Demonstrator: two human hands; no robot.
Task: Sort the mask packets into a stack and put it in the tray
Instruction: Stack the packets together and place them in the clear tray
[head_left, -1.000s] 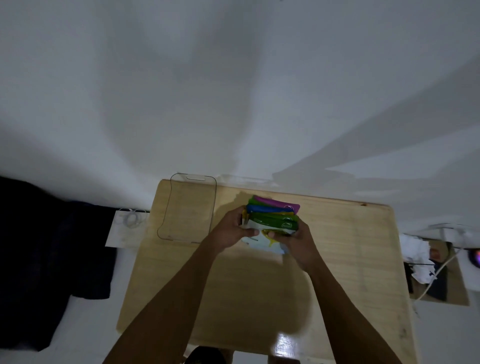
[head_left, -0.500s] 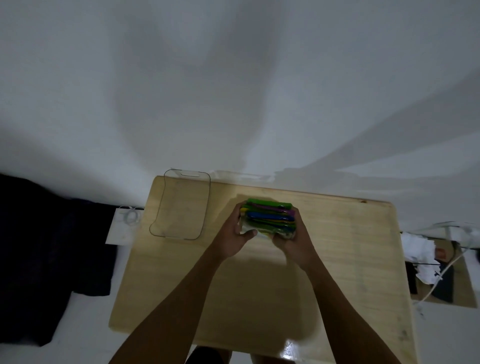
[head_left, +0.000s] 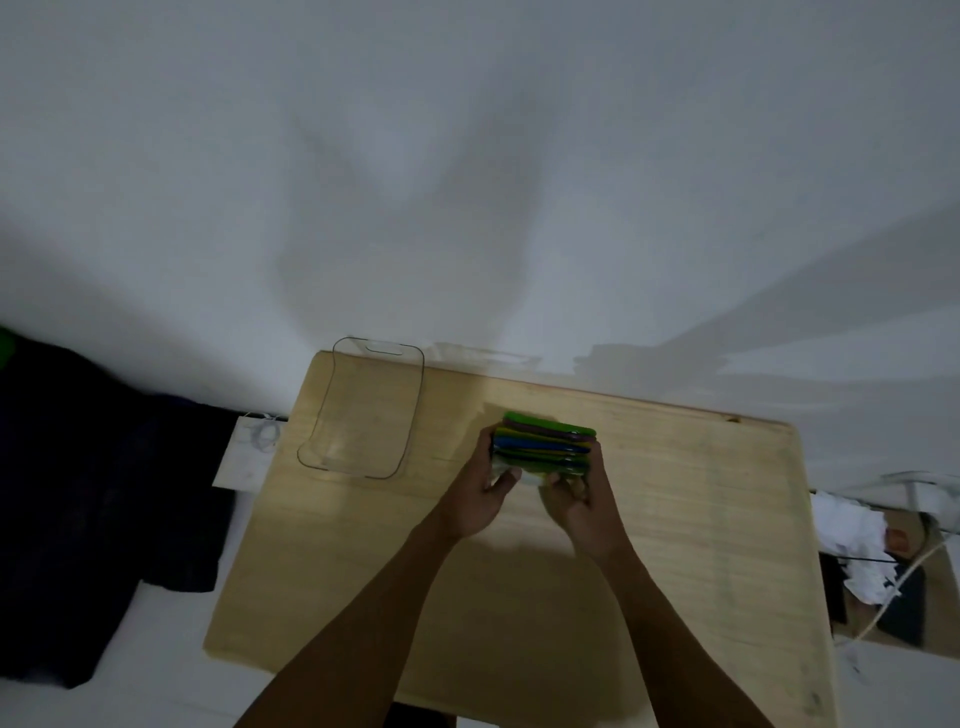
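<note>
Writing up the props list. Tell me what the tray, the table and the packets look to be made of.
Tray: clear plastic, probably; the wood shows through it and only its thin outline reads.
Table: pale wood or wood-look laminate, with straight grain lines and a glossy patch at the near edge.
Packets: likely glossy plastic film in green, purple, blue and yellow, held between both hands.

We have one head-worn wide-angle view, looking forward and steeply down from above. The wooden table (head_left: 675, 545) fills the lower half of the frame, fairly close; a white wall (head_left: 467, 156) takes the upper half. The dim light probably hides finer detail.
</note>
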